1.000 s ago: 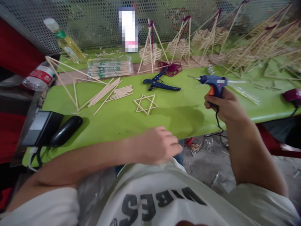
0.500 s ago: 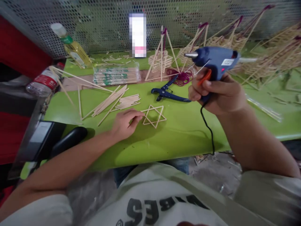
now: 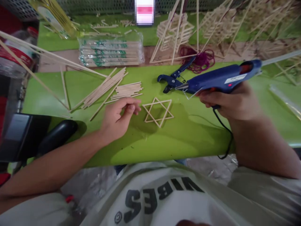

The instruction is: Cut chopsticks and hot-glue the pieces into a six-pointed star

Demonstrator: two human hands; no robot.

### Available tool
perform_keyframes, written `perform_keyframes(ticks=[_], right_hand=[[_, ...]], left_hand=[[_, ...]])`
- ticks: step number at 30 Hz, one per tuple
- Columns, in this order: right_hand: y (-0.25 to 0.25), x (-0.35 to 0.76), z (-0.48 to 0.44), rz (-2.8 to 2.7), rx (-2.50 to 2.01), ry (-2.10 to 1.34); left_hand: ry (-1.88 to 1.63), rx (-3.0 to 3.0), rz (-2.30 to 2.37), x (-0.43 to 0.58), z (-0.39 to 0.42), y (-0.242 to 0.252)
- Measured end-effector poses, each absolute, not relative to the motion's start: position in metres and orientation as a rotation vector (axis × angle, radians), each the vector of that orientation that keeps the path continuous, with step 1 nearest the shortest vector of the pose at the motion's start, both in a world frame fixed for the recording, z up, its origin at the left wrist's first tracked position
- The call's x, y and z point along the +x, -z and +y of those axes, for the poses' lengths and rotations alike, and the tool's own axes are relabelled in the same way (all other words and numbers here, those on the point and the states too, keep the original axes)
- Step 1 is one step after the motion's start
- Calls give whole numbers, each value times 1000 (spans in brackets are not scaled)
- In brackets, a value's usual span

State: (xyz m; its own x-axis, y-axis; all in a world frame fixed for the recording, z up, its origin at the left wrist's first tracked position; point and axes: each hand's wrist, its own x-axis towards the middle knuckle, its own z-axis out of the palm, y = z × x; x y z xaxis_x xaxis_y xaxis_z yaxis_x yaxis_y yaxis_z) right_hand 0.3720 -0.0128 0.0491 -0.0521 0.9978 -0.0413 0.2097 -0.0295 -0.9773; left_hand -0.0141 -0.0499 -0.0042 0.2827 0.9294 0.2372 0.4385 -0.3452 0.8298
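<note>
A six-pointed star (image 3: 158,120) of thin wooden sticks lies flat on the green tabletop (image 3: 150,147). Just left of it, my left hand (image 3: 115,121) hovers with loosely curved fingers, open and holding nothing I can see. My right hand (image 3: 237,102) is wrapped around the grip of a blue glue gun (image 3: 216,78), whose nozzle points left, above and right of the star. A clear glue stick (image 3: 279,58) sticks out of the gun's back. Beyond my left hand lie a bundle of short sticks (image 3: 129,89) and a pile of longer sticks (image 3: 105,89).
Blue cutters (image 3: 172,81) lie behind the star, beside tangled purple cord (image 3: 202,61). Packaged sticks (image 3: 111,51) and stacked stick structures (image 3: 176,31) stand farther back. A black object (image 3: 58,135) is at left, a bottle of yellow liquid (image 3: 55,18) at the back left.
My left hand has let go of the star and drawn slightly left. My right hand has lowered the glue gun, its nozzle now closer to the star. The view has tilted down.
</note>
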Motion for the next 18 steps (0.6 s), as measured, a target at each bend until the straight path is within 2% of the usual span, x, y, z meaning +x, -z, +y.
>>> perform_keyframes(ticks=[5, 11, 18], right_hand=[[-52, 368, -12, -1460, -1329, -1099], [-49, 366, -9, -1444, -1295, -1062], [-41, 361, -9, -1455, -1269, -1104]], left_hand=[[-675, 2350, 1100, -28, -52, -26], [-171, 2599, 1174, -29, -91, -17], [13, 2698, 984, -2, -106, -13]])
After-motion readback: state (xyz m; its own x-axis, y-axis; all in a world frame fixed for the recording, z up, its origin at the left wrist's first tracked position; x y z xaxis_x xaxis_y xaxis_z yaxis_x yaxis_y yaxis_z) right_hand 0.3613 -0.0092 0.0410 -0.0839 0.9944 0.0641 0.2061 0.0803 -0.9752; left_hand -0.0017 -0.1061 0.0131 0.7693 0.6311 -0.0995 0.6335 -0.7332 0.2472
